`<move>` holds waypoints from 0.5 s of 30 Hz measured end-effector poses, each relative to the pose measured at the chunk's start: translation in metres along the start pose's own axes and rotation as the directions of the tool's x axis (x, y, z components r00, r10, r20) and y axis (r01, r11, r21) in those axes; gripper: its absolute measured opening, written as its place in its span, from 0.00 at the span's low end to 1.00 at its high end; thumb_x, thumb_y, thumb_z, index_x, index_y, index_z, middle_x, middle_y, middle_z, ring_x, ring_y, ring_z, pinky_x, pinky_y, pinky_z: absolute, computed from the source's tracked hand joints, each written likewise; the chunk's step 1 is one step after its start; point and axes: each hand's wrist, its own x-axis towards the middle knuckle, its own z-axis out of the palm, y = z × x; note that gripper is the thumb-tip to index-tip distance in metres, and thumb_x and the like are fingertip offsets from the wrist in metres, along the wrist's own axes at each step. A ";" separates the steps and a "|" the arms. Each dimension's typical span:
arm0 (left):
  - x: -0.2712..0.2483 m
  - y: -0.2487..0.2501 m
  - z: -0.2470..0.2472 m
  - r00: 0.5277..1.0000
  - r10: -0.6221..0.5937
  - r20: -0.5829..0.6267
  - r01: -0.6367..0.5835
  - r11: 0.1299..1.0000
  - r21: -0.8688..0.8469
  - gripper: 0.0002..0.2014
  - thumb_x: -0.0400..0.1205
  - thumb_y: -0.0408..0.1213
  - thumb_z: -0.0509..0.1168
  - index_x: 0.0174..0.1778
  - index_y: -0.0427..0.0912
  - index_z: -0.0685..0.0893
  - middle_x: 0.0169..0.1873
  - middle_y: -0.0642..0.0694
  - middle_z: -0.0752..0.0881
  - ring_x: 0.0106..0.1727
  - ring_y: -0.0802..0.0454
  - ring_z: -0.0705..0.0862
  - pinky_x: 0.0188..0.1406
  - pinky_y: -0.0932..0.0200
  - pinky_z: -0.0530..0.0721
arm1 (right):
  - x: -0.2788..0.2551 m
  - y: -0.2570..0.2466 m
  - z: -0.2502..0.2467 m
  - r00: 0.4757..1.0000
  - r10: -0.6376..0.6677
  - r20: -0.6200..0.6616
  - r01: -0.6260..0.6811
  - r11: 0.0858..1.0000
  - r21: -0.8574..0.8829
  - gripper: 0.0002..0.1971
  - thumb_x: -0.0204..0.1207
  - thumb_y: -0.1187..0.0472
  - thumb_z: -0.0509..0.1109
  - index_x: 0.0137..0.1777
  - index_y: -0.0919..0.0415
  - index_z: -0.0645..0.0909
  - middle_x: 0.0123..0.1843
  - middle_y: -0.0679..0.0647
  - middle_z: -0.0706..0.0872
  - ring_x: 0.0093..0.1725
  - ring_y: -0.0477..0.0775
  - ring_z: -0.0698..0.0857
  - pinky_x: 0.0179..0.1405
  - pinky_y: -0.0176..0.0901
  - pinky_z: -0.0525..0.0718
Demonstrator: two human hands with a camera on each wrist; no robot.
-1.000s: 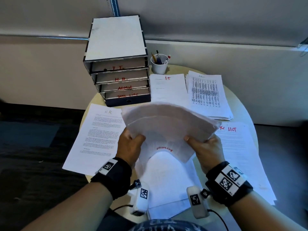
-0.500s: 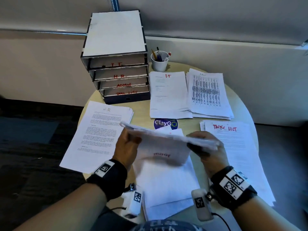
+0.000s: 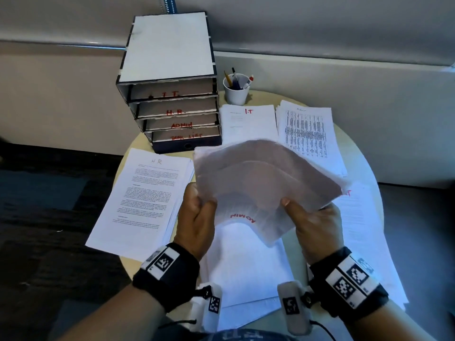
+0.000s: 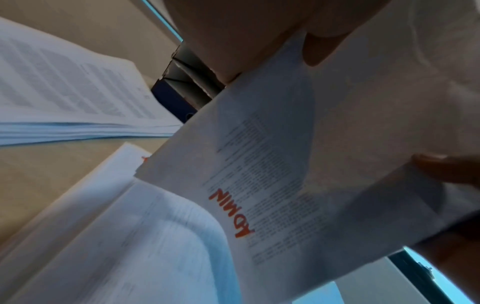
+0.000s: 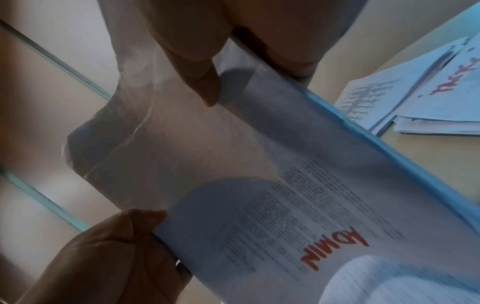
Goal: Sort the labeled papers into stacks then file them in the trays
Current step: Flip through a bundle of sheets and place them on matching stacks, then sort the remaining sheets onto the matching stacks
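- Tray tower (image 3: pixel 170 94), four slots, back left on the table (image 3: pixel 357 153); ADMIN slot (image 3: pixel 181 124) lies ahead-left of my hands, nearer the left one.
- Four paper piles flat on the table, plus loose sheets under my hands.
- ADMIN stack (image 3: pixel 266 183) held mid-air, bowed, long axis pointing away from me.
- Left hand (image 3: pixel 197 222) and right hand (image 3: pixel 317 227) each clamp a side edge.

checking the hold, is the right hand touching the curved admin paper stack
Touching. The right wrist view shows the right hand's thumb and fingers pinching the curved white ADMIN-labelled paper stack at its edge.
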 end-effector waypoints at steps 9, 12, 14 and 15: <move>0.025 -0.030 0.008 0.969 -0.162 0.184 0.086 0.928 0.364 0.11 0.84 0.41 0.59 0.59 0.42 0.78 0.46 0.49 0.85 0.46 0.51 0.83 0.46 0.54 0.81 | 0.014 0.002 -0.018 0.999 -0.010 -0.053 -0.002 0.974 -0.225 0.30 0.63 0.55 0.84 0.66 0.55 0.80 0.56 0.50 0.89 0.57 0.54 0.89 0.56 0.49 0.86; 0.043 0.005 0.011 0.951 -0.014 0.307 -0.161 0.829 0.536 0.02 0.83 0.38 0.58 0.48 0.44 0.73 0.37 0.49 0.78 0.41 0.42 0.79 0.35 0.52 0.70 | 0.016 -0.045 -0.041 0.845 -0.528 -0.083 0.443 0.778 -0.445 0.38 0.67 0.55 0.81 0.77 0.56 0.70 0.71 0.55 0.78 0.70 0.55 0.80 0.70 0.58 0.79; 0.049 0.036 0.023 0.886 0.065 0.459 -0.393 0.628 0.671 0.01 0.83 0.36 0.57 0.48 0.47 0.72 0.40 0.49 0.78 0.43 0.41 0.78 0.38 0.52 0.65 | 0.014 -0.080 -0.045 0.646 -0.730 0.226 0.680 0.415 -0.604 0.35 0.68 0.56 0.78 0.75 0.62 0.73 0.72 0.62 0.78 0.72 0.63 0.77 0.72 0.60 0.76; 0.048 0.051 0.031 0.835 0.096 0.541 -0.511 0.501 0.699 0.03 0.82 0.36 0.57 0.48 0.49 0.72 0.43 0.48 0.79 0.46 0.41 0.79 0.40 0.52 0.64 | 0.016 -0.088 -0.044 0.612 -0.672 0.417 0.725 0.265 -0.636 0.31 0.68 0.55 0.77 0.73 0.59 0.77 0.69 0.60 0.81 0.69 0.63 0.80 0.69 0.60 0.77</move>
